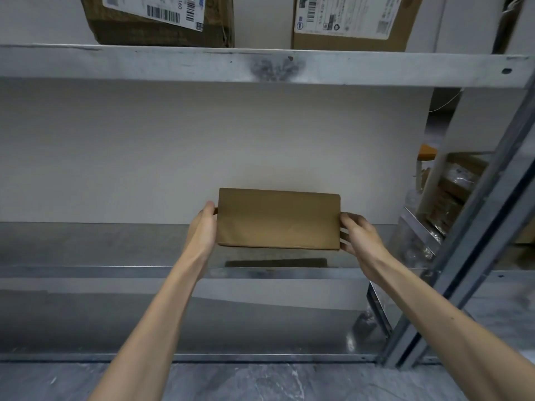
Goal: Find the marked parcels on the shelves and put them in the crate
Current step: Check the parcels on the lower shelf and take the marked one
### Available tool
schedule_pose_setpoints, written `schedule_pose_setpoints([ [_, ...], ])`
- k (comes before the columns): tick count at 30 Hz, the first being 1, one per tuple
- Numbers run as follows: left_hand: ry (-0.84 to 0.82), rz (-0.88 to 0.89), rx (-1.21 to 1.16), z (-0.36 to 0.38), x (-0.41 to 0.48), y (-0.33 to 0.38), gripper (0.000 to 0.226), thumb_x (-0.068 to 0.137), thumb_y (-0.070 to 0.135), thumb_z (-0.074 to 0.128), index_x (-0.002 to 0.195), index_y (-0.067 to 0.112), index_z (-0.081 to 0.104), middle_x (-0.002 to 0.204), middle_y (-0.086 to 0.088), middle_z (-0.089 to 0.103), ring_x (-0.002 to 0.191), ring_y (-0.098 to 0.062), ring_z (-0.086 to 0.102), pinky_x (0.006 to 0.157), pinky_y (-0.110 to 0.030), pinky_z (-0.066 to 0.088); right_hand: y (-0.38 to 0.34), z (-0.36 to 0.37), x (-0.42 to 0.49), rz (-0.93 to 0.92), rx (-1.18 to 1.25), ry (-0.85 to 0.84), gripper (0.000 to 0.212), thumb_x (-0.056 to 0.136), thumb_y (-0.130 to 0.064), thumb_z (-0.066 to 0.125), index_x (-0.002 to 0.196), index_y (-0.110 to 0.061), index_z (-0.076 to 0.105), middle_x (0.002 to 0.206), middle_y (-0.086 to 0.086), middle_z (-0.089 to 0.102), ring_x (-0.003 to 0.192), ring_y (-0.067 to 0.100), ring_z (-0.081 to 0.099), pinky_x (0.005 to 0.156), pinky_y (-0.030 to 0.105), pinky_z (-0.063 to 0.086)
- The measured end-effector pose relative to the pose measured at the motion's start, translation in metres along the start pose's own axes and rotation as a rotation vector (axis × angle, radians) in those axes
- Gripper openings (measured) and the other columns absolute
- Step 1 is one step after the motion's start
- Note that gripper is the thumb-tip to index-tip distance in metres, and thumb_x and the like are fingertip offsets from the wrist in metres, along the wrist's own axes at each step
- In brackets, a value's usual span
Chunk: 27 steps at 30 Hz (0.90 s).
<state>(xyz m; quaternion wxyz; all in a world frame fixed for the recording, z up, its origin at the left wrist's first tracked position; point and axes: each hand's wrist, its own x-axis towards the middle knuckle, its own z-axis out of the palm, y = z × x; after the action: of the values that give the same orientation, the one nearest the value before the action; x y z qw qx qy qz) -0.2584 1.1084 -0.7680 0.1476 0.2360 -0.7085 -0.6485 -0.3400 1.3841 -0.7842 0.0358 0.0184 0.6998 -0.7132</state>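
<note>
Left hand [202, 227] flat against one short end of a plain brown parcel [278, 218], right hand [359, 235] with fingers curled on the opposite end; both closed on it, pressing inward. Held clear above the middle shelf [115, 272], dark shadow directly beneath, broad face turned toward the camera, probably so a side can be checked for a mark. No mark, label or tape visible on that face; far side and underside hidden. On the upper shelf [173, 63], two labelled cartons [162, 21] [350, 21], tops cut off by the frame, print too blurred to read. No crate anywhere in view. Wrapped goods [454, 195] beyond the right upright, indistinct.
</note>
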Motion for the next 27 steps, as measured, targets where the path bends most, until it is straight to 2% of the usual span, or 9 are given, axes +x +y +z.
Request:
schedule_pose_setpoints([
  [2, -0.004, 0.027, 0.018, 0.000, -0.003, -0.002, 0.054, 0.097, 0.058, 0.022, 0.127, 0.028, 0.056, 0.129, -0.008, 0.064, 0.122, -0.026, 0.058, 0.114, -0.046, 0.038, 0.002, -0.001, -0.003, -0.003, 0.002, -0.010, 0.038, 0.106, -0.030, 0.044, 0.140, -0.014, 0.050, 0.113, -0.005, 0.064, 0.108, 0.016, 0.063, 0.099, 0.040, 0.051],
  [6, 0.000, 0.008, -0.002, -0.002, -0.008, -0.002, 0.065, 0.096, 0.059, 0.021, 0.141, 0.022, 0.050, 0.137, -0.008, 0.060, 0.128, -0.027, 0.055, 0.116, -0.047, 0.036, 0.002, -0.001, -0.011, 0.027, -0.025, -0.049, 0.034, 0.107, -0.034, 0.040, 0.133, -0.020, 0.056, 0.117, -0.004, 0.064, 0.113, 0.017, 0.060, 0.105, 0.043, 0.048],
  [11, 0.020, 0.014, -0.018, -0.002, -0.018, 0.006, 0.046, 0.102, 0.052, 0.024, 0.121, 0.027, 0.057, 0.126, -0.009, 0.065, 0.119, -0.026, 0.059, 0.113, -0.046, 0.040, -0.003, -0.003, -0.019, 0.032, 0.010, -0.049, 0.022, 0.107, -0.034, 0.040, 0.118, -0.024, 0.057, 0.107, -0.009, 0.065, 0.107, 0.015, 0.062, 0.099, 0.037, 0.051],
  [16, 0.084, 0.058, 0.079, 0.000, -0.021, 0.006, 0.073, 0.078, 0.076, 0.021, 0.121, 0.028, 0.057, 0.125, -0.001, 0.064, 0.118, -0.025, 0.059, 0.109, -0.050, 0.042, -0.011, -0.008, -0.015, 0.039, 0.041, -0.031, 0.037, 0.104, -0.042, 0.045, 0.128, -0.016, 0.054, 0.118, 0.002, 0.067, 0.112, 0.020, 0.065, 0.102, 0.041, 0.051],
  [18, 0.090, 0.066, 0.060, 0.002, -0.024, 0.008, 0.067, 0.089, 0.069, 0.022, 0.120, 0.022, 0.059, 0.122, -0.007, 0.066, 0.114, -0.028, 0.061, 0.107, -0.051, 0.044, -0.014, -0.012, -0.013, 0.038, 0.082, -0.022, 0.042, 0.104, -0.045, 0.043, 0.130, -0.013, 0.052, 0.118, 0.004, 0.066, 0.112, 0.020, 0.064, 0.103, 0.042, 0.050],
  [20, 0.117, 0.064, 0.004, 0.004, -0.025, 0.012, 0.059, 0.100, 0.059, 0.026, 0.116, 0.013, 0.059, 0.117, -0.014, 0.067, 0.108, -0.032, 0.064, 0.102, -0.051, 0.049, -0.016, -0.015, -0.011, 0.044, 0.111, -0.024, 0.046, 0.104, -0.047, 0.040, 0.128, -0.009, 0.054, 0.116, 0.006, 0.068, 0.110, 0.021, 0.064, 0.095, 0.038, 0.051],
  [22, 0.118, 0.040, -0.062, 0.006, -0.024, 0.015, 0.056, 0.105, 0.049, 0.026, 0.110, 0.005, 0.059, 0.108, -0.014, 0.069, 0.098, -0.028, 0.066, 0.094, -0.045, 0.053, -0.018, -0.017, -0.010, 0.039, 0.111, -0.029, 0.049, 0.104, -0.047, 0.039, 0.128, -0.007, 0.055, 0.116, 0.007, 0.070, 0.109, 0.020, 0.065, 0.086, 0.034, 0.052],
  [25, 0.125, 0.010, -0.128, 0.009, -0.026, 0.021, 0.047, 0.107, 0.038, 0.028, 0.090, 0.006, 0.057, 0.089, -0.010, 0.066, 0.081, -0.023, 0.062, 0.085, -0.039, 0.054, -0.019, -0.020, -0.012, 0.013, 0.117, -0.013, 0.042, 0.104, -0.041, 0.044, 0.130, -0.010, 0.056, 0.116, 0.004, 0.072, 0.104, 0.016, 0.067, 0.081, 0.030, 0.051],
  [27, 0.138, -0.002, -0.115, 0.009, -0.024, 0.020, 0.037, 0.105, 0.032, 0.034, 0.085, 0.008, 0.055, 0.090, -0.011, 0.064, 0.082, -0.024, 0.061, 0.085, -0.041, 0.054, -0.019, -0.023, -0.015, -0.009, 0.103, -0.027, 0.036, 0.103, -0.035, 0.046, 0.127, -0.013, 0.061, 0.115, 0.003, 0.073, 0.100, 0.014, 0.067, 0.080, 0.028, 0.050],
])
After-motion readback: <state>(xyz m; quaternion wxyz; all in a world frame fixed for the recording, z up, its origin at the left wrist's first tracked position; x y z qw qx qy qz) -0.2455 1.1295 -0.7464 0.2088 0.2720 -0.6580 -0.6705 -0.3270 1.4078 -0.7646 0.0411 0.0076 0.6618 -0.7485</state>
